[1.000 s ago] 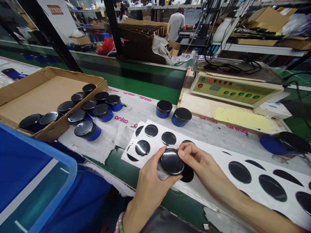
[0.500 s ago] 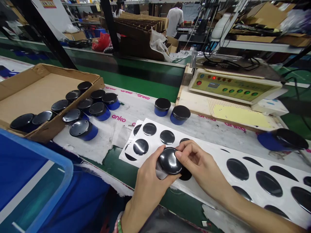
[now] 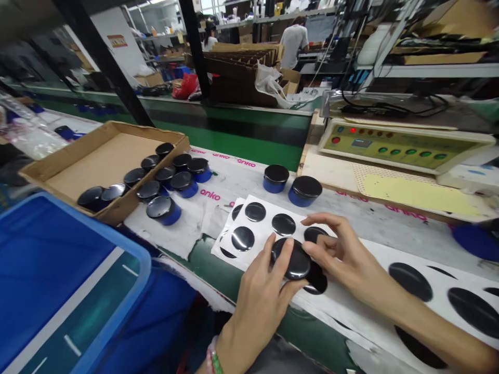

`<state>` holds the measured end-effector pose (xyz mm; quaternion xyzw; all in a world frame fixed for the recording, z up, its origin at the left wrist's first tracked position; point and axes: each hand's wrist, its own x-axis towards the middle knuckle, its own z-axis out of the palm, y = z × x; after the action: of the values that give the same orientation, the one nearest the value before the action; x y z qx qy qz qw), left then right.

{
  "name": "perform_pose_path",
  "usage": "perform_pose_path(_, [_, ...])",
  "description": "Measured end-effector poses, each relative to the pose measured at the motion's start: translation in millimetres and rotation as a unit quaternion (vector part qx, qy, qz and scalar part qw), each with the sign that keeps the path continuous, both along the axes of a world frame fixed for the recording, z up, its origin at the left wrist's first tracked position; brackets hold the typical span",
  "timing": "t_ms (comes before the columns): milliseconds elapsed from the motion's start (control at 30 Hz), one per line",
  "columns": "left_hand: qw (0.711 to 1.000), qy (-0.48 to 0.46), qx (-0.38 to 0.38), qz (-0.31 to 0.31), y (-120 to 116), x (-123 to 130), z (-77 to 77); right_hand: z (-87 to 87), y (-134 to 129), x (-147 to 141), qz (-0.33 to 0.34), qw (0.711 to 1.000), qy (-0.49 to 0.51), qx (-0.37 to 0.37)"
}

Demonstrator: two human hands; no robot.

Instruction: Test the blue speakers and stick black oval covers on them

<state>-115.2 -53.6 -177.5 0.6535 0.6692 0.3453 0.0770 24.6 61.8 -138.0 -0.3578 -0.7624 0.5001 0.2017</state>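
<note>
My left hand point(image 3: 263, 296) is wrapped round a round black-topped piece point(image 3: 293, 258), one finger lying on its glossy top. At the piece's right edge is my right hand point(image 3: 346, 254), its thumb beside the rim and its fingers apart. Both hands are over white sheets point(image 3: 268, 241) bearing glossy black discs point(image 3: 255, 211). Two blue pieces with black tops point(image 3: 275, 178) stand upright behind the sheets. More such pieces point(image 3: 163, 210) are grouped at the left, beside and inside a cardboard tray point(image 3: 113, 208).
A blue plastic bin point(image 3: 144, 257) fills the lower left. A control box point(image 3: 405, 145) with a lit red lamp sits at the right back, behind a yellow dotted sheet point(image 3: 413, 192). A green belt point(image 3: 249, 135) runs behind. Another person point(image 3: 294, 45) is in the background.
The view has swung left, so the scene sits further right. A left-hand finger now lies on the piece's top, and my right hand's fingers have spread and come off it.
</note>
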Motion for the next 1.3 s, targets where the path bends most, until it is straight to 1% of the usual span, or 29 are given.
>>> perform_pose_path(67, [0.999,-0.004,-0.049,-0.016,-2.2,-5.8,8.3,1.3,-0.6,1.5,0.094,0.995,-0.028,0.015])
perform_pose_path(100, [0.997,0.001,-0.073,-0.019,-3.4,-13.0,13.7,2.2,-1.1,2.7,0.135,0.989,-0.054,0.039])
perform_pose_path(133, [0.996,0.014,-0.092,-0.011,-4.3,-23.5,19.7,3.2,-0.6,4.8,0.159,0.982,-0.077,0.072])
perform_pose_path(167, [0.995,0.037,-0.096,0.012,-5.0,-36.9,25.9,4.1,1.7,7.8,0.163,0.976,-0.089,0.111])
perform_pose_path(200, [0.993,0.063,-0.081,0.057,-5.1,-52.8,31.9,4.7,6.5,11.8,0.148,0.973,-0.087,0.152])
perform_pose_path(233, [0.987,0.086,-0.048,0.126,-4.3,-70.4,37.1,4.9,14.2,16.7,0.112,0.972,-0.075,0.193])
perform_pose_path(267, [0.971,0.102,-0.011,0.217,-2.7,-88.6,41.2,4.6,24.8,22.1,0.060,0.969,-0.061,0.231])
perform_pose_path(300, [0.942,0.104,0.017,0.320,-0.1,-106.3,44.0,3.8,37.8,27.9,-0.001,0.963,-0.055,0.265])
perform_pose_path(333, [0.908,0.096,0.027,0.406,3.2,-122.6,45.5,2.3,52.2,33.7,-0.059,0.953,-0.059,0.291])
perform_pose_path(367, [0.880,0.081,0.023,0.467,6.7,-136.7,46.0,0.6,66.5,39.4,-0.108,0.941,-0.075,0.311])
perform_pose_path(400, [0.864,0.063,0.010,0.499,10.0,-147.8,45.9,-1.2,79.3,44.5,-0.137,0.931,-0.094,0.324])
perform_pose_path(433, [0.862,0.046,-0.005,0.505,12.7,-155.5,45.8,-2.6,89.0,48.8,-0.149,0.925,-0.111,0.331])
perform_pose_path(500, [0.871,0.023,-0.013,0.491,15.3,-158.5,46.7,-3.2,94.6,53.9,-0.140,0.919,-0.135,0.342])
perform_pose_path(567, [0.874,0.023,0.009,0.485,14.6,-143.5,49.3,-0.6,79.9,53.1,-0.111,0.916,-0.142,0.359])
perform_pose_path(600, [0.886,0.028,0.034,0.462,14.0,-129.6,50.2,1.1,66.6,50.6,-0.082,0.916,-0.139,0.367])
perform_pose_path(633, [0.907,0.027,0.061,0.416,13.9,-112.3,49.9,2.3,51.4,46.7,-0.030,0.917,-0.134,0.374])
perform_pose_path(667, [0.932,0.020,0.084,0.351,14.6,-92.9,47.9,2.8,36.0,41.9,0.041,0.915,-0.129,0.379])
perform_pose_path(700, [0.958,0.003,0.095,0.270,16.2,-72.9,43.9,2.2,22.0,36.2,0.121,0.907,-0.126,0.382])
perform_pose_path(733, [0.976,-0.018,0.087,0.198,18.7,-53.7,37.9,0.5,10.7,30.1,0.191,0.894,-0.126,0.385])
perform_pose_path(767, [0.986,-0.037,0.068,0.145,21.5,-36.7,30.5,-2.0,2.7,23.9,0.242,0.881,-0.127,0.386])
perform_pose_path(800, [0.991,-0.050,0.048,0.116,24.5,-23.0,22.2,-5.0,-1.9,18.2,0.273,0.870,-0.130,0.389])
perform_pose_path(867, [0.993,-0.060,0.029,0.101,29.2,-6.6,6.6,-11.2,-2.2,10.4,0.284,0.866,-0.131,0.391])
perform_pose_path(933, [0.992,-0.062,0.036,0.106,31.5,-3.0,-3.5,-15.3,3.4,10.1,0.292,0.864,-0.126,0.390])
perform_pose_path(967, [0.992,-0.062,0.040,0.107,31.9,-3.9,-6.0,-16.3,6.3,13.1,0.299,0.863,-0.122,0.389])
perform_pose_path(1067, [0.991,-0.064,0.045,0.105,31.7,-8.8,-6.0,-15.4,10.5,30.1,0.314,0.861,-0.114,0.384])
perform_pose_path(1167, [0.992,-0.064,0.046,0.099,31.8,-9.8,-3.3,-11.5,8.5,41.5,0.298,0.880,-0.097,0.358])
perform_pose_path(1233, [0.992,-0.062,0.047,0.097,32.0,-8.9,-2.9,-7.8,6.7,38.2,0.289,0.894,-0.096,0.329])
perform_pose_path(1300, [0.992,-0.062,0.047,0.100,31.8,-8.1,-3.3,-3.2,6.8,28.6,0.295,0.900,-0.121,0.296])
